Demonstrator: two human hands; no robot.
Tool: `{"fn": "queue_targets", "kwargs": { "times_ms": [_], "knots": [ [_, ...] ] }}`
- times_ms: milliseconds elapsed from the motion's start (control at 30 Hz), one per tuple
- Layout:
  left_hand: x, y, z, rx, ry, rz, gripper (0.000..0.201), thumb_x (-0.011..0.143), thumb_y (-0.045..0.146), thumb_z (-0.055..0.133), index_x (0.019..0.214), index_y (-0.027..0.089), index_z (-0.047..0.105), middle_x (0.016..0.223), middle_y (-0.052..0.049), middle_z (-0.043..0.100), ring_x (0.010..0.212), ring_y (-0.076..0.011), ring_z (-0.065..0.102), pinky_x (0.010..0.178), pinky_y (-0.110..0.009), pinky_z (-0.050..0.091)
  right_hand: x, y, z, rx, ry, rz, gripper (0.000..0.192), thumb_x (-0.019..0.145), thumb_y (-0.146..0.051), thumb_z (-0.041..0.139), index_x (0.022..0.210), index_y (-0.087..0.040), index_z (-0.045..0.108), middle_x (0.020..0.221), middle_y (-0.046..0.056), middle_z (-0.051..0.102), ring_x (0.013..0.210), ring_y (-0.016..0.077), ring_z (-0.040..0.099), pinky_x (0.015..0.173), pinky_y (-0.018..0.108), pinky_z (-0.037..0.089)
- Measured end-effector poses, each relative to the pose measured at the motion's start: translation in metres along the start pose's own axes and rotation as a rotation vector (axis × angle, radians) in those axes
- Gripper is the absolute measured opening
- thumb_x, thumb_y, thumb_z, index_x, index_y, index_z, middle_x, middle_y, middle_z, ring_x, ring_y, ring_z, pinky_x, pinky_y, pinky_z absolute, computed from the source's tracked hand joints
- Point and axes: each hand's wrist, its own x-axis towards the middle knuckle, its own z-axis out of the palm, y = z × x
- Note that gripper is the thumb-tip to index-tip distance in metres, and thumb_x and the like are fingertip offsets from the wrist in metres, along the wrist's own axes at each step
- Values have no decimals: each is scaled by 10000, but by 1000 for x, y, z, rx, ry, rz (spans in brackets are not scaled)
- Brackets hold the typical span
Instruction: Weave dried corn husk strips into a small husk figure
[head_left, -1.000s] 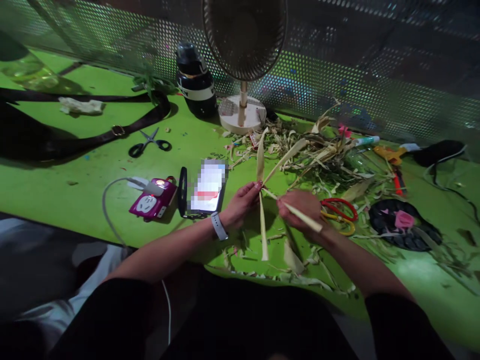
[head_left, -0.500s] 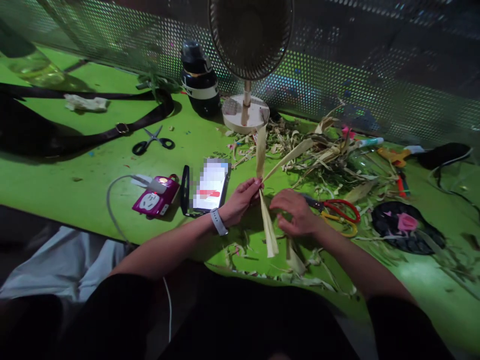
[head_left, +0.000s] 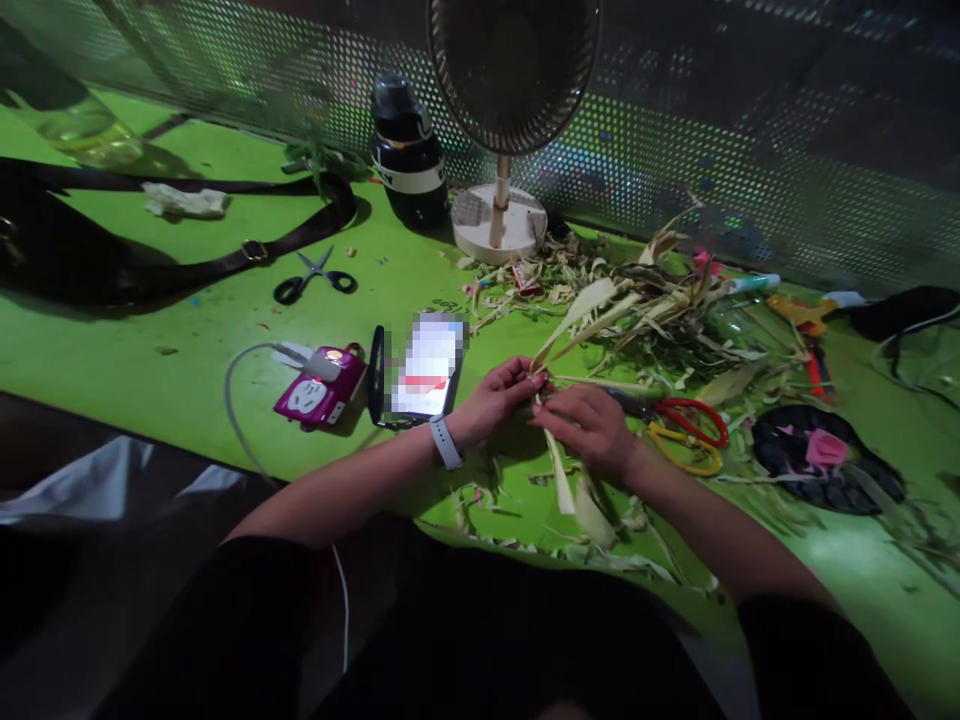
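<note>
My left hand [head_left: 499, 398], with a pale watch band at the wrist, pinches a small bundle of pale corn husk strips [head_left: 589, 303] where they cross. Several strips fan out up and to the right, and one hangs down [head_left: 559, 478] toward the table's front edge. Close against it, my right hand [head_left: 592, 428] has its fingertips closed on the husk just below the crossing; its curled fingers partly hide the grip. Beside the right wrist lie large scissors [head_left: 688, 422] with one red and one yellow handle loop.
Behind the hands is a heap of husk scraps [head_left: 645, 315]. A fan [head_left: 499, 225] and a dark bottle [head_left: 411, 180] stand at the back. Left are a phone [head_left: 433, 375], a purple power adapter [head_left: 321, 390] with a cable, and black scissors [head_left: 315, 277]. A black tray [head_left: 787, 475] sits right.
My right hand has moved left and closed on the husk beside my left hand. The upright strip has tipped over to the right. The view has shifted slightly.
</note>
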Motion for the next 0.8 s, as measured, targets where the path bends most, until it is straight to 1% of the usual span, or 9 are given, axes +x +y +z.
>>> {"fn": "queue_targets", "kwargs": {
  "times_ms": [100,167,233,333,400,500,567,667,800],
  "knots": [
    [0,2,-1,26,-21,12,338,651,305,790,837,133,566,740,23,636,655,-59,570,645,-168,446,-2,0,0,-3,27,35,259,789,-171,682,1032,-257,649,898,31,670,938,171,584,853,341,476],
    [1,2,-2,43,-37,33,332,671,308,778,862,138,565,738,30,625,665,-57,566,651,-166,444,-4,2,0,-38,59,106,288,778,-190,699,1043,-290,646,945,27,665,977,182,581,915,378,465],
    [0,2,-2,74,-53,45,340,684,329,767,885,145,563,737,34,617,664,-62,566,663,-180,454,-6,3,1,-46,115,200,264,781,-200,696,1023,-294,645,967,34,656,978,192,589,922,399,472],
    [0,2,-2,145,-81,56,347,702,368,746,895,151,557,698,46,590,606,-57,544,634,-188,450,-4,3,2,39,167,379,140,811,-210,657,947,-247,648,969,61,649,944,199,612,831,367,513],
    [0,2,-3,194,-102,77,338,719,383,729,890,152,551,694,46,583,577,-51,524,597,-182,433,-1,1,2,128,140,498,63,852,-215,603,903,-219,640,898,62,661,860,183,630,746,330,525],
    [0,2,-5,260,-100,119,340,726,394,719,897,157,545,713,35,597,599,-58,532,611,-186,436,2,-2,2,224,148,612,88,890,-219,543,868,-207,627,767,33,660,739,162,628,683,309,523],
    [1,2,-5,280,-60,129,362,708,394,733,925,165,554,719,32,611,636,-69,555,656,-195,448,2,-4,1,228,131,618,100,894,-223,536,875,-208,634,776,30,672,741,164,631,689,308,522],
    [1,2,-6,273,3,105,364,668,379,765,910,164,599,757,18,641,690,-80,577,700,-203,451,-4,-3,1,163,65,524,122,881,-198,548,945,-215,650,841,39,696,786,172,639,710,306,518],
    [0,4,-6,339,30,31,318,667,411,755,790,133,663,710,2,634,622,-74,531,599,-188,403,-9,0,-2,48,41,356,186,868,-188,562,1027,-221,653,891,54,705,782,173,642,687,306,510]
  ]
}}
